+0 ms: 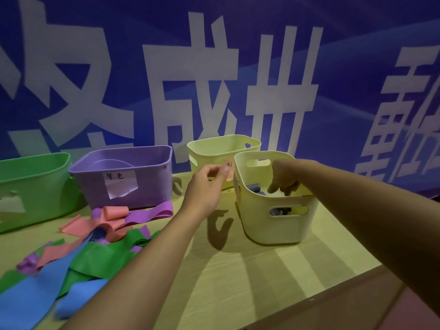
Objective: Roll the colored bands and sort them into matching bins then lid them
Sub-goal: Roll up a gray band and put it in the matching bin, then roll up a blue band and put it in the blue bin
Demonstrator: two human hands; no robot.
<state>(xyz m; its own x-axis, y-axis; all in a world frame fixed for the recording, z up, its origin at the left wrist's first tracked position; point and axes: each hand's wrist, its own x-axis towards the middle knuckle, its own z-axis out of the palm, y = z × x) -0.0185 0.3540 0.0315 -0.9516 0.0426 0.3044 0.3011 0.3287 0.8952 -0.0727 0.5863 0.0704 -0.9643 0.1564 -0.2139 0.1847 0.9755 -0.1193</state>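
My right hand [283,179] reaches down into the near pale yellow bin [276,225], fingers hanging loosely over dark grey-blue rolled bands [254,187]; I see nothing gripped. My left hand [207,184] hovers in front of the rear yellow bin [221,148], fingers relaxed and slightly curled, holding nothing. Loose bands lie in a heap at the left: pink [114,213], purple [152,213], green [107,256] and blue [35,294]. A purple bin [147,184] with a paper label stands behind the heap, and a green bin [31,186] is at the far left.
All bins stand on a light wooden table [262,270] against a blue banner wall. The table's front right edge [333,289] runs diagonally, with floor beyond it. No lids are in view.
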